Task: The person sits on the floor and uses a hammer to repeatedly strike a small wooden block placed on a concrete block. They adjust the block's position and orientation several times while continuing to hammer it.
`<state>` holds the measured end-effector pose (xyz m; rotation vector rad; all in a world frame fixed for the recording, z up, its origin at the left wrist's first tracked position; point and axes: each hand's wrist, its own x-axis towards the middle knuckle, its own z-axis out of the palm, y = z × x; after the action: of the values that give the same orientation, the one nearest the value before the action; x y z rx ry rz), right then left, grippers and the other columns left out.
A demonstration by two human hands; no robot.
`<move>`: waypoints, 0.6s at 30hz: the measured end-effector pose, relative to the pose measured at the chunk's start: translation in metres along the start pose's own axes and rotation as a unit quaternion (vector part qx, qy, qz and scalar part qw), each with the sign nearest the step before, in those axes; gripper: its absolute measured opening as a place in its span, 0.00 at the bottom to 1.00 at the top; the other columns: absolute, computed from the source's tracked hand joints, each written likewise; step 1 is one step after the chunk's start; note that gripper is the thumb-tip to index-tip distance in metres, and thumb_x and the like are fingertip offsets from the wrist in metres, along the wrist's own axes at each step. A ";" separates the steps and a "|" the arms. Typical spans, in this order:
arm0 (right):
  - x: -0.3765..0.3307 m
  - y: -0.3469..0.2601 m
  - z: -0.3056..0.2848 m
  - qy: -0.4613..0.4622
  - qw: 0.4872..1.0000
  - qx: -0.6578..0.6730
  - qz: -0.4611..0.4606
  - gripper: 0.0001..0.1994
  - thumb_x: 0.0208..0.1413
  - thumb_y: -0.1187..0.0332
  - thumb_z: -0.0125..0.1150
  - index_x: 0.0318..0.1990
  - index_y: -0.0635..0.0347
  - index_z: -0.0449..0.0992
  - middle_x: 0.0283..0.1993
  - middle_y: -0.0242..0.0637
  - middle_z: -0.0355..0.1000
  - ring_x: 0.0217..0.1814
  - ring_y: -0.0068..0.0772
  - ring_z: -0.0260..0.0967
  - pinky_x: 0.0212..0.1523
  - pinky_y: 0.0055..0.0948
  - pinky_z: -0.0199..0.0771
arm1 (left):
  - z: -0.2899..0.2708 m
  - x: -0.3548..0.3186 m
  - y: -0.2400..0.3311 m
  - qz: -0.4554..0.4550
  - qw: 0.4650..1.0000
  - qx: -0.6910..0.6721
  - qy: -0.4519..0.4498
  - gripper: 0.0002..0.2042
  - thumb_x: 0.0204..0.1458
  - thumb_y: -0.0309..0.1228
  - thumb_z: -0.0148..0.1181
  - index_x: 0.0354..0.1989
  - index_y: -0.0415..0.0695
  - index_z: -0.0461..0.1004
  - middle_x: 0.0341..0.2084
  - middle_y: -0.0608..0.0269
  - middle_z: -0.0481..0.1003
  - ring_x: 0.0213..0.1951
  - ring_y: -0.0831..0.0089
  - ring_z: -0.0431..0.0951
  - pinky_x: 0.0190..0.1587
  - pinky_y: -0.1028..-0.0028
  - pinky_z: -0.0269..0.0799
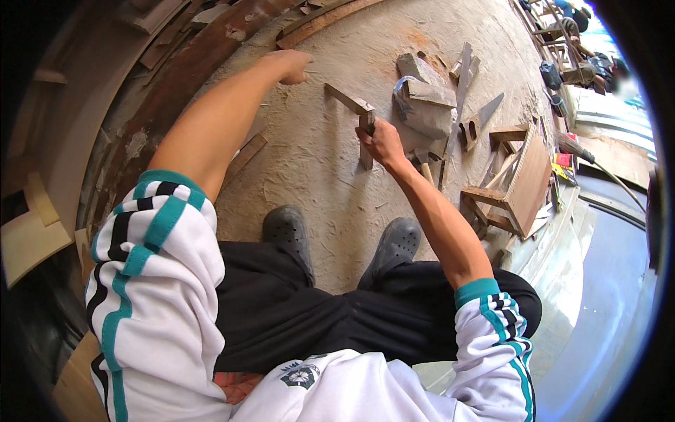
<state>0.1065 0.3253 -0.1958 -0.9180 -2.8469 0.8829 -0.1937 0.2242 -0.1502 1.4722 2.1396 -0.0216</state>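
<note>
Right grip (383, 144) closed around angled brown piece (350, 100).

A carpentry workshop, judging by the handsaw (484, 119), wooden frame (536, 184) and offcuts (244, 156).

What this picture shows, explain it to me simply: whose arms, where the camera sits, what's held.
There is no machine: these are a person's own bare hands. The single picture comes from a wide fisheye camera on the person's head, looking down, so straight edges bend near the rim. The right hand grips an angled wooden piece; the left hand is stretched forward, with nothing visibly held. Below is a rough floor, with a handsaw and an open wooden frame toward the right.
</note>
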 end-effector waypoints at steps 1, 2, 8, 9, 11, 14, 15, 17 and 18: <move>0.000 -0.001 0.001 -0.002 1.000 -0.004 -0.002 0.16 0.52 0.59 0.57 0.36 0.65 0.73 0.38 0.57 0.73 0.41 0.62 0.72 0.42 0.51 0.71 | 0.003 0.001 0.007 0.023 1.000 0.001 0.005 0.30 0.57 0.40 0.61 0.69 0.52 0.60 0.57 0.48 0.72 0.58 0.51 0.72 0.59 0.57 0.69; -0.001 -0.002 0.002 -0.003 1.000 -0.008 -0.005 0.16 0.53 0.58 0.58 0.37 0.65 0.73 0.38 0.57 0.73 0.41 0.62 0.72 0.42 0.52 0.71 | 0.005 0.003 0.014 0.047 0.999 0.002 0.011 0.32 0.56 0.38 0.62 0.70 0.54 0.58 0.57 0.49 0.73 0.58 0.51 0.73 0.59 0.57 0.69; -0.004 -0.012 -0.006 -0.080 0.995 0.004 0.062 0.19 0.57 0.53 0.58 0.37 0.65 0.74 0.41 0.58 0.76 0.45 0.63 0.73 0.44 0.53 0.72 | 0.015 0.003 0.074 0.125 0.986 0.038 -0.100 0.39 0.53 0.39 0.65 0.73 0.58 0.52 0.57 0.47 0.72 0.58 0.51 0.73 0.58 0.57 0.70; -0.005 -0.011 -0.003 -0.075 0.994 -0.010 0.076 0.21 0.59 0.52 0.58 0.39 0.66 0.73 0.41 0.59 0.76 0.44 0.66 0.74 0.44 0.55 0.73 | 0.028 0.012 0.075 0.111 0.983 0.049 -0.141 0.42 0.51 0.43 0.66 0.74 0.58 0.49 0.62 0.47 0.67 0.58 0.50 0.73 0.58 0.56 0.71; -0.010 0.004 0.005 -0.062 0.991 -0.031 0.111 0.21 0.58 0.51 0.58 0.39 0.65 0.73 0.38 0.60 0.76 0.43 0.66 0.73 0.44 0.55 0.72 | 0.046 0.006 0.075 0.141 0.989 0.022 -0.049 0.44 0.51 0.46 0.66 0.74 0.58 0.48 0.65 0.48 0.63 0.58 0.48 0.72 0.58 0.55 0.71; -0.021 0.023 0.019 -0.070 0.989 -0.035 0.122 0.21 0.58 0.52 0.59 0.42 0.66 0.71 0.36 0.60 0.76 0.43 0.66 0.74 0.44 0.55 0.73 | 0.054 0.010 0.074 0.142 0.990 0.021 -0.014 0.51 0.45 0.61 0.65 0.74 0.55 0.47 0.69 0.48 0.57 0.59 0.46 0.71 0.58 0.54 0.71; -0.028 0.031 0.024 -0.067 0.990 -0.029 0.123 0.21 0.58 0.53 0.59 0.42 0.66 0.71 0.36 0.60 0.76 0.43 0.66 0.74 0.44 0.55 0.73 | 0.053 0.010 0.082 0.134 0.991 0.013 -0.019 0.53 0.42 0.65 0.64 0.74 0.53 0.47 0.69 0.48 0.57 0.59 0.45 0.71 0.59 0.53 0.71; -0.033 0.024 0.027 -0.066 0.989 -0.015 0.135 0.18 0.57 0.56 0.60 0.40 0.65 0.71 0.37 0.60 0.76 0.42 0.65 0.74 0.43 0.55 0.73 | 0.047 0.004 0.087 0.109 0.993 0.003 -0.034 0.58 0.38 0.72 0.62 0.73 0.48 0.48 0.69 0.46 0.57 0.59 0.45 0.71 0.59 0.53 0.71; -0.034 0.015 0.027 -0.060 0.991 -0.011 0.121 0.18 0.57 0.56 0.60 0.40 0.65 0.71 0.36 0.60 0.76 0.41 0.64 0.74 0.42 0.55 0.73 | 0.045 0.002 0.088 0.096 0.994 -0.001 -0.045 0.60 0.35 0.74 0.61 0.72 0.45 0.49 0.69 0.44 0.56 0.59 0.46 0.71 0.59 0.53 0.71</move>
<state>0.1377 0.3033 -0.2218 -1.2785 -2.8923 0.9582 -0.0988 0.2473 -0.1644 1.6394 1.9193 -0.0158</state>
